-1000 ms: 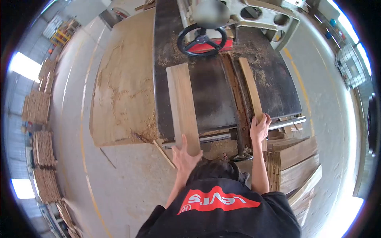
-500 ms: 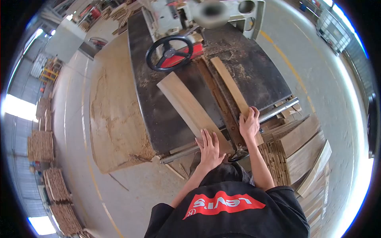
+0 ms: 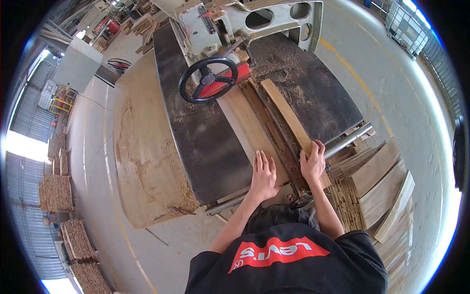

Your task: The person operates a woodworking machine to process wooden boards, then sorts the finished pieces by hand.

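Observation:
My left hand lies flat near the close end of a wide wooden board, fingers stretched forward. The board rests on the dark machine table, along the left side of a rusty metal guide rail. Its far end reaches under the black handwheel. On the rail's right side lies a narrow wooden strip. My right hand is wrapped over the strip's near part, fingers curled.
Behind the wheel stands the pale machine frame. Sawdust covers a wooden side panel at left. Stacked planks sit at lower right, and a metal roller bar runs along the table's front edge. More wood stacks stand far left.
The wide board has swung right against the rail and its far end now lies beneath the handwheel. My left hand moved right with it. My right hand remains on the strip.

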### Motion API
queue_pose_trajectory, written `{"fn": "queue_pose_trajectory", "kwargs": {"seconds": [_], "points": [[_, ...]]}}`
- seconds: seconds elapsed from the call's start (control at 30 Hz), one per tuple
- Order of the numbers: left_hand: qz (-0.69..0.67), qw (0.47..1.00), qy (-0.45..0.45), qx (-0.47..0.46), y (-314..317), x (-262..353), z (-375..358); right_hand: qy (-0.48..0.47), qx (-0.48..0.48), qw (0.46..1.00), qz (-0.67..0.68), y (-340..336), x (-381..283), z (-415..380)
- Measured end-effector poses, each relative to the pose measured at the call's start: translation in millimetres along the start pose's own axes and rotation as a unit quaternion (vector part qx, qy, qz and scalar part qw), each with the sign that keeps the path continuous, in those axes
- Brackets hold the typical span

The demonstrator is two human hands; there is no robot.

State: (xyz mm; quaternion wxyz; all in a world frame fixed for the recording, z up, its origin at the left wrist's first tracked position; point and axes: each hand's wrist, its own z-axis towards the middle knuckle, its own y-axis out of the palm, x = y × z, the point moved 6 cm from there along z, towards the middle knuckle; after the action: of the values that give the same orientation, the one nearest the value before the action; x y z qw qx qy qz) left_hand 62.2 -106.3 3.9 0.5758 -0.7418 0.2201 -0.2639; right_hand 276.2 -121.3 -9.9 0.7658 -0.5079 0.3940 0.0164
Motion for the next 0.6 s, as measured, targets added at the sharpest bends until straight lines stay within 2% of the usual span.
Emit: {"fn": "queue_pose_trajectory", "kwargs": {"seconds": [0.1, 0.2, 0.37, 0.6], "points": [[0.046, 0.999, 0.001, -0.017, -5, -12, 11, 0.001, -0.006, 1.0, -0.002, 0, -2, 1], [0.015, 1.0, 0.004, 0.021, -13, -31, 26, 0.006, -0.007, 1.0, -0.013, 2, -1, 1], [0.031, 0.999, 0.016, -0.041, -21, -41, 40, 0.012, -0.012, 1.0, -0.024, 0, -7, 2], [0.035, 0.999, 0.013, -0.019, -24, -82, 73, -0.008, -0.004, 0.999, -0.041, 3, -7, 1]]}}
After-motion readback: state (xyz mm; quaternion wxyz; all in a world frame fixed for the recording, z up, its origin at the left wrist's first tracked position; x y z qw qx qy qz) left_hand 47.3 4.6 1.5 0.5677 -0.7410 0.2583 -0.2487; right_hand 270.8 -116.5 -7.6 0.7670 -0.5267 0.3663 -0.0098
